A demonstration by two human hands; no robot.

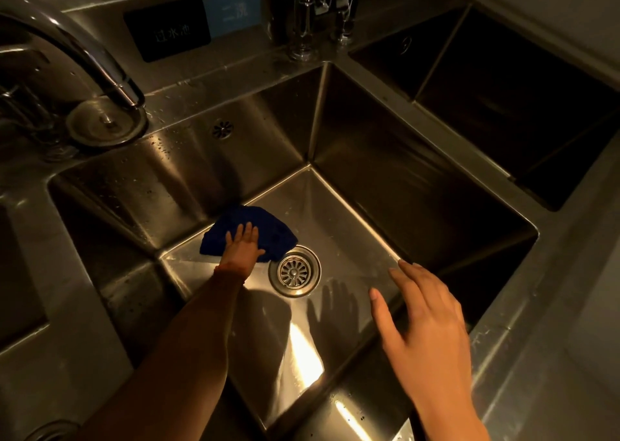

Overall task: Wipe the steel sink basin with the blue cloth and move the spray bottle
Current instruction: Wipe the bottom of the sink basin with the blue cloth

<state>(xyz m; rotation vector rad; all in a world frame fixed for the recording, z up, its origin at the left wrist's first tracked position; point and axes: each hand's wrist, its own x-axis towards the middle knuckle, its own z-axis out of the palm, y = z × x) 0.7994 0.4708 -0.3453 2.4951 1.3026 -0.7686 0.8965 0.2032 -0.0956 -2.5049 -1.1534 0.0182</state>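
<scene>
Blue cloth (248,232), a soft crumpled rag, lies on the floor of the square steel sink basin (352,225), toward its far left corner and just beside the round slotted drain strainer (294,270). Our left hand (244,242) rests flat on top of it, fingers straight and spread a little, pressing the cloth down rather than curling round it. Our right hand (426,326) hangs above the near right part of the basin with fingers loose and apart, holding nothing.

We judge the cloth to be light and limp, probably damp, since droplets dot the basin's left wall (161,185). It should glide easily on the wet steel and bunch up if pushed from one edge only, so a broad flat palm in its middle is the sensible hold for wiping; to lift it, we would pinch a gathered fold near its centre.

We cannot see the spray bottle anywhere, so that part of the task looks not yet begun from here. A curved chrome faucet (84,51) arches at the upper left, and a second basin (503,105) sits to the right, well apart from the cloth.
</scene>
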